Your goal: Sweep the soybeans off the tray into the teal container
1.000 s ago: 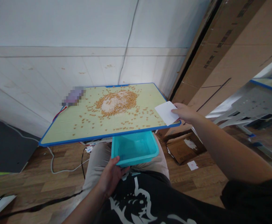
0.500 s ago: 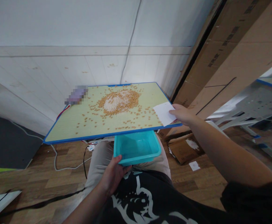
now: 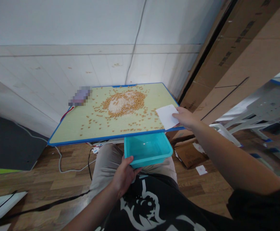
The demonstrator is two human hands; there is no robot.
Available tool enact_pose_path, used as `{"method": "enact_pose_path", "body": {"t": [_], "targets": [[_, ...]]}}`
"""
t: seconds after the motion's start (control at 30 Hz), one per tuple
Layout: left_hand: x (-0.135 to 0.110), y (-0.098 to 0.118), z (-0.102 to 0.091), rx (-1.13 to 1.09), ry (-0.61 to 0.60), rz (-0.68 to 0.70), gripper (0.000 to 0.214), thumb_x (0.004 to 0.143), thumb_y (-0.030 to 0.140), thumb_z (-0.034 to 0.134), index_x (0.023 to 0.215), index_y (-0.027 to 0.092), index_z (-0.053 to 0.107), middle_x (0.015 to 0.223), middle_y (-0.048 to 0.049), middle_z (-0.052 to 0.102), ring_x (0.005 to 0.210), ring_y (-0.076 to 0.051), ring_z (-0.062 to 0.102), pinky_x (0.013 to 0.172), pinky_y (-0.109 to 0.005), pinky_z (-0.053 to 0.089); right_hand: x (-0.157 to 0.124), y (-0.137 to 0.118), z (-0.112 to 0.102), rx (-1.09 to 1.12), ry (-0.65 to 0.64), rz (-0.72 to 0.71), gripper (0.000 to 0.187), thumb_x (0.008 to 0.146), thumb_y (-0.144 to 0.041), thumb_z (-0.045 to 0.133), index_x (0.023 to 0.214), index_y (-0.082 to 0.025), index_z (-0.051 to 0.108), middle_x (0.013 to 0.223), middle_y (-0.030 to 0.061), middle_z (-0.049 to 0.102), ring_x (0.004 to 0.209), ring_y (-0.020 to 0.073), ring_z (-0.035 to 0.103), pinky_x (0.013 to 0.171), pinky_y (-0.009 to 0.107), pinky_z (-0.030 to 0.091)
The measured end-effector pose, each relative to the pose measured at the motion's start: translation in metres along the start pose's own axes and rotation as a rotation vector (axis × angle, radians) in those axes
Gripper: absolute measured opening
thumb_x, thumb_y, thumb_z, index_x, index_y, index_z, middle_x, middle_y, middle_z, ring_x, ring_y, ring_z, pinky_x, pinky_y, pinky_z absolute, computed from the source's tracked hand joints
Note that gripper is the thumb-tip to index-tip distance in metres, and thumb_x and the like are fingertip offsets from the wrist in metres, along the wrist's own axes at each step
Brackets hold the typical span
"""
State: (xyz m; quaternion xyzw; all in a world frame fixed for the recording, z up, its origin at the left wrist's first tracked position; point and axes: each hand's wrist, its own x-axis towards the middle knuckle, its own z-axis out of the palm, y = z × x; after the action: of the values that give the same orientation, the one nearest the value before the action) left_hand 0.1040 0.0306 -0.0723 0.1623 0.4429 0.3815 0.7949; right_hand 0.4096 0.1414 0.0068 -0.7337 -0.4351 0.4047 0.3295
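Observation:
My left hand [image 3: 125, 175] grips the near left corner of a turquoise plastic basin [image 3: 151, 159], thumb over the rim and fingers below. The basin rests at my lap, its far side under the front edge of a small table [image 3: 67, 131]. In my right hand [image 3: 185, 118] is a white sheet of paper [image 3: 166, 117], pinched at its right side and held low over the table's front right corner. A heap of soybeans [image 3: 138, 102] mixed with white rice [image 3: 118, 104] lies mid-table. Loose beans are scattered around it, some beside the paper.
A blurred-out object [image 3: 80, 96] with a red cord lies at the table's back left. Tall cardboard [image 3: 216, 67] stands at the right. An opened cardboard box [image 3: 190, 155] and a paper scrap [image 3: 201, 170] are on the floor. White cables run down the wall and along the floor.
The basin and my left hand have shifted to the right. My right hand has moved the paper slightly left along the table's edge. The heap looks the same.

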Motion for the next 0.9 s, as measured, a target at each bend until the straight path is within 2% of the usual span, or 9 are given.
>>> {"method": "enact_pose_path", "body": {"t": [0.1,0.3,0.53,0.67,0.9], "targets": [[0.002,-0.001,0.002,-0.001,-0.003,-0.006,0.068,0.087,0.033,0.07,0.15,0.03,0.044,0.15,-0.0109,0.062,0.129,-0.028,0.063,0.103,-0.044,0.053,-0.002,0.0,0.004,-0.014,-0.001,-0.016,0.039,0.091,-0.009,0.052,0.129,-0.017,0.055,0.113,0.0145,0.077,0.083,0.0219,0.074,0.055,0.026,0.059],[0.001,0.001,0.004,0.002,0.002,-0.028,0.057,0.095,0.031,0.058,0.15,0.025,0.043,0.152,-0.0127,0.059,0.127,-0.026,0.064,0.1,-0.041,0.055,-0.014,-0.005,0.013,0.019,-0.03,-0.024,0.034,0.092,-0.007,0.05,0.123,-0.019,0.054,0.112,0.0133,0.075,0.081,0.0209,0.074,0.055,0.026,0.059],[0.001,0.002,0.001,-0.005,0.004,-0.032,0.062,0.09,0.033,0.067,0.148,0.028,0.046,0.147,-0.0105,0.064,0.126,-0.027,0.065,0.103,-0.043,0.055,-0.019,-0.008,0.016,0.032,-0.032,-0.027,0.033,0.093,-0.008,0.049,0.125,-0.018,0.052,0.11,0.0129,0.075,0.077,0.0194,0.072,0.052,0.025,0.058],[0.001,0.003,-0.003,0.002,-0.023,-0.016,0.067,0.088,0.033,0.071,0.15,0.03,0.045,0.147,-0.0097,0.065,0.126,-0.028,0.066,0.102,-0.044,0.056,-0.01,-0.007,0.005,0.006,-0.061,-0.068,0.036,0.094,-0.01,0.05,0.128,-0.018,0.054,0.111,0.0119,0.076,0.079,0.0207,0.073,0.058,0.029,0.06],[-0.001,0.004,-0.01,0.001,-0.028,-0.042,0.07,0.087,0.036,0.072,0.151,0.027,0.046,0.146,-0.0115,0.066,0.127,-0.029,0.066,0.103,-0.043,0.054,0.012,-0.026,-0.033,-0.021,-0.093,-0.225,0.028,0.089,-0.006,0.061,0.113,-0.018,0.069,0.101,0.0065,0.079,0.085,0.0203,0.074,0.072,0.03,0.06]]}}
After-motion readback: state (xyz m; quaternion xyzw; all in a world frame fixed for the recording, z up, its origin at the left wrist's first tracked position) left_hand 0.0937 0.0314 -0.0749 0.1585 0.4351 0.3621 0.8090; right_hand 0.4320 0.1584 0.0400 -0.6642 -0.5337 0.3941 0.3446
